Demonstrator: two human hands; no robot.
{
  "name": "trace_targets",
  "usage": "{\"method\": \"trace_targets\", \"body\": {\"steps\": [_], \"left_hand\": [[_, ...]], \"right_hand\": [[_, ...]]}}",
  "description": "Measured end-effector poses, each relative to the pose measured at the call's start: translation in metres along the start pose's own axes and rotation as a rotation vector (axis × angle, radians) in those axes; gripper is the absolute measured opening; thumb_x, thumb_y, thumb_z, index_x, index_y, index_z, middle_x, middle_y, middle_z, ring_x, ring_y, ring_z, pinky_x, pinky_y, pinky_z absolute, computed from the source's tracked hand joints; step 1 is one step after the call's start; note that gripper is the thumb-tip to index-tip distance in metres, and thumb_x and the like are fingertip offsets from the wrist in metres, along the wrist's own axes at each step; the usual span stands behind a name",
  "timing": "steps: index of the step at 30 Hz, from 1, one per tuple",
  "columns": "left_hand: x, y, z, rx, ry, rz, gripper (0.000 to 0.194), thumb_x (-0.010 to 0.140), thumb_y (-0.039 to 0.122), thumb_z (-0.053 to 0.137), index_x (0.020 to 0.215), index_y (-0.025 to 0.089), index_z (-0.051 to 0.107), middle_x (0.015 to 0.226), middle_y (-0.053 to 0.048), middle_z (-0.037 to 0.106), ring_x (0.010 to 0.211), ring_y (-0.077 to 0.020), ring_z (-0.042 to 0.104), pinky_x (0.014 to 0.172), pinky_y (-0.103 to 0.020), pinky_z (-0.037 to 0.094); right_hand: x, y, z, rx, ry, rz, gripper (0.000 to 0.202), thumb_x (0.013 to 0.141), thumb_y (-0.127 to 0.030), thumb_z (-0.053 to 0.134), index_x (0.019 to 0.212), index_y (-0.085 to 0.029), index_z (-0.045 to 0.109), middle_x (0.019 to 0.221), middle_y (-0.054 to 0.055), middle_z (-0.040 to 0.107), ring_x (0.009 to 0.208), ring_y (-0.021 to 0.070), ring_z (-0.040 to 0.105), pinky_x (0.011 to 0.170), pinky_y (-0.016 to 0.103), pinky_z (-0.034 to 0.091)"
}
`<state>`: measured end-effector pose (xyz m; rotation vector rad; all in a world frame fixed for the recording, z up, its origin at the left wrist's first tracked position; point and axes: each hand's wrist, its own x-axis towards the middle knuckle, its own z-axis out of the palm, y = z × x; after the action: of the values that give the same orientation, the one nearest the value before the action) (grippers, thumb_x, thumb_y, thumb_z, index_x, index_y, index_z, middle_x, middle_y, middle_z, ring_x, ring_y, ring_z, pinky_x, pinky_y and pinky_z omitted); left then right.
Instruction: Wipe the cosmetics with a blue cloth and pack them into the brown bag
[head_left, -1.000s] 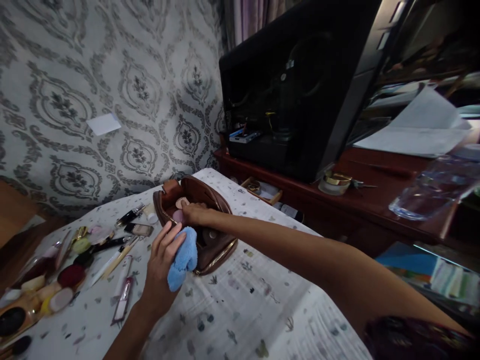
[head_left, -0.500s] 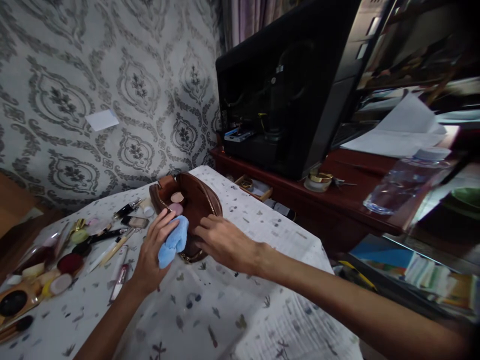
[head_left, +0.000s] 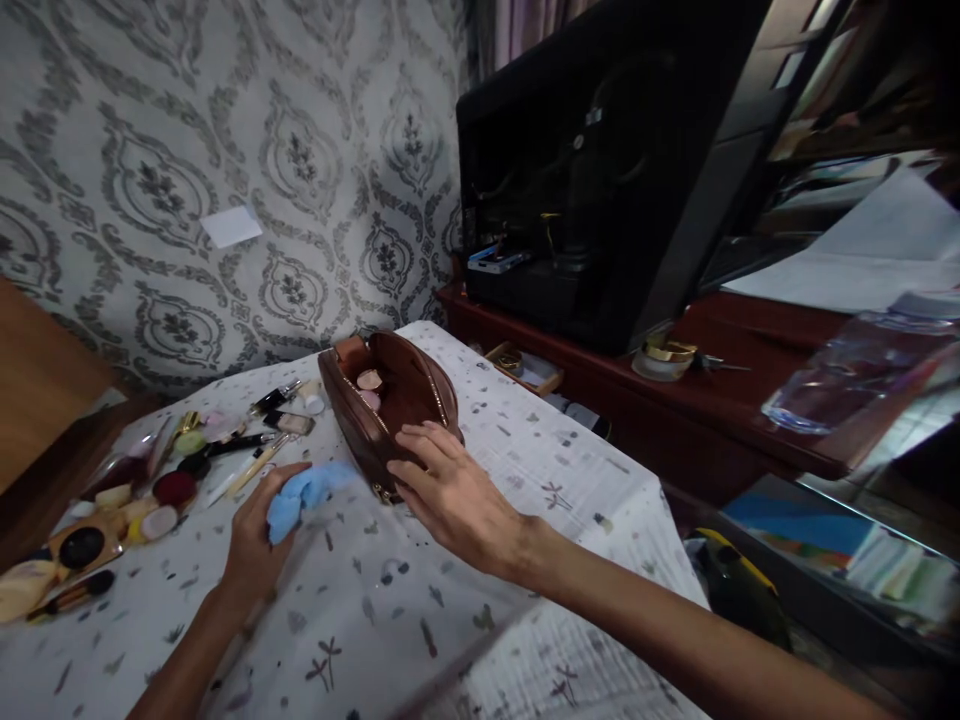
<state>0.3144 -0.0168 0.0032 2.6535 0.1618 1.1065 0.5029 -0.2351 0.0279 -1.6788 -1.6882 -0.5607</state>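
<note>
A brown zip bag (head_left: pixel 352 425) stands unzipped on the patterned white cloth, its mouth gaping upward. Two small round pinkish items (head_left: pixel 370 380) sit inside it. My right hand (head_left: pixel 457 500) is at the bag's near end, fingers stretched out and apart over the rim; part of the near end is hidden behind them. Off to the bag's left, my left hand (head_left: pixel 255 535) has its fingers closed around a crumpled light blue cloth (head_left: pixel 300 500), whose right end is blurred by motion. The blue cloth is apart from the bag.
Loose makeup, including a dark red round compact (head_left: pixel 175 488) and a brush (head_left: pixel 75 597), spreads along the table's left side. A dark wooden desk (head_left: pixel 750 400) adjoins on the right, bearing a black computer case (head_left: pixel 570 200), a gold-rimmed jar (head_left: pixel 664 360) and a clear bottle (head_left: pixel 847 370).
My left hand has drawn the blue cloth away from the bag's mouth, down and left. My right hand's fingers have come up out of the bag and straightened. The view has shifted slightly.
</note>
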Motion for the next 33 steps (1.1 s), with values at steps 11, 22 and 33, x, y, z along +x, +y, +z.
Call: {"method": "trace_targets", "body": {"steps": [11, 22, 33], "left_hand": [[-0.021, -0.008, 0.008, 0.055, -0.2, -0.121, 0.022, 0.091, 0.021, 0.044, 0.093, 0.019, 0.065, 0.089, -0.006, 0.063, 0.081, -0.0192, 0.062, 0.073, -0.031, 0.05], [-0.037, -0.023, 0.014, 0.267, -0.232, -0.306, 0.029, 0.079, 0.013, 0.051, 0.107, 0.02, 0.057, 0.102, -0.009, 0.061, 0.093, -0.0245, 0.06, 0.08, -0.037, 0.052], [-0.035, -0.024, 0.005, 0.437, -0.28, -0.371, 0.015, 0.089, 0.03, 0.055, 0.102, 0.022, 0.057, 0.102, -0.007, 0.061, 0.096, -0.0246, 0.061, 0.073, -0.033, 0.05]], "right_hand": [[0.011, -0.029, 0.078, 0.416, -0.323, 0.123, 0.031, 0.089, -0.014, 0.056, 0.119, -0.015, 0.06, 0.109, 0.012, 0.066, 0.103, 0.0237, 0.059, 0.092, 0.04, 0.052], [0.052, -0.042, 0.165, 0.818, -0.346, 0.375, 0.046, 0.077, -0.014, 0.049, 0.122, -0.016, 0.057, 0.111, 0.01, 0.069, 0.095, 0.0213, 0.064, 0.09, 0.038, 0.051], [0.043, -0.037, 0.172, 1.135, -0.288, 0.544, 0.044, 0.086, -0.047, 0.056, 0.119, -0.018, 0.061, 0.109, 0.009, 0.068, 0.102, 0.0247, 0.065, 0.086, 0.038, 0.054]]}}
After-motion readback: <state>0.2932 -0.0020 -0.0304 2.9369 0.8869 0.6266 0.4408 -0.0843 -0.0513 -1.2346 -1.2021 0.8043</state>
